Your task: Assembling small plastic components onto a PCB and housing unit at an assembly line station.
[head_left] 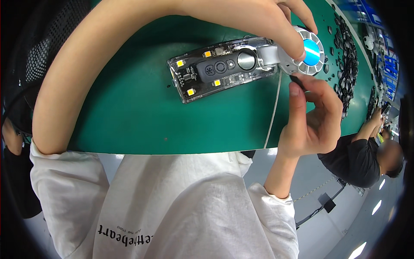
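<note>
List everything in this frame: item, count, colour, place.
Device: 1, clear case with dark board, centre
Square components: 4, yellow, inside device
Round head: 1, white with blue disc, device's right end
Small piece: 1, black, below round head
Loose pieces: many, black, table's right side
Thin line: 1, pale, across table
Table: 1, green, centre
Mesh panel: 1, black, upper left
Other people: at least 2, dark clothing, both sides
Shirt: 1, white, bottom
Left hand: 1, bare, on round head
Right hand: 1, bare, pinching small piece
</note>
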The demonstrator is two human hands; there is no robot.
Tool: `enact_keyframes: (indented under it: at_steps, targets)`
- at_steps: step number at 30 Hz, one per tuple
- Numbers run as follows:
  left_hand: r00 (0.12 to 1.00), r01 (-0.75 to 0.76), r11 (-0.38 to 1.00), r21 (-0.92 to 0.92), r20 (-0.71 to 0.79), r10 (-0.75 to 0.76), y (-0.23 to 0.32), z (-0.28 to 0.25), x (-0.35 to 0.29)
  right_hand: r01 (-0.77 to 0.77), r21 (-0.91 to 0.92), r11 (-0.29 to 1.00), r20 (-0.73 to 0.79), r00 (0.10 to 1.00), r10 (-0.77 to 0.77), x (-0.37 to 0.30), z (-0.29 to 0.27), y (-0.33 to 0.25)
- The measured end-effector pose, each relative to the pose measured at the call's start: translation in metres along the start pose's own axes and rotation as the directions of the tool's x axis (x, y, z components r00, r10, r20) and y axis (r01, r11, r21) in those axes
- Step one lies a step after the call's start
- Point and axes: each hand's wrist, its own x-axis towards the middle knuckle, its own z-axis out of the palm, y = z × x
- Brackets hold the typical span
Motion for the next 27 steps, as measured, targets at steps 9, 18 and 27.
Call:
enact_keyframes:
  at_steps: [9,18,27]
  targets:
    - [0.998,-0.050,0.999,0.019,-0.041,0.050,0.002,0.002,-0.007,0.113,-0.165,0.980,-0.039,0.992,-0.120,0.014,0.012,0.005]
    - [0.998,-0.056,0.996,0.072,-0.002,0.057,0.009,0.000,-0.005,0.102,-0.244,0.964,-0.064,0.991,-0.121,0.017,0.008,0.007]
    - [0.999,-0.031,0.995,0.097,0.025,0.028,0.006,0.004,-0.004,-0.189,0.214,0.958,-0.096,0.972,0.213,0.010,0.015,0.018]
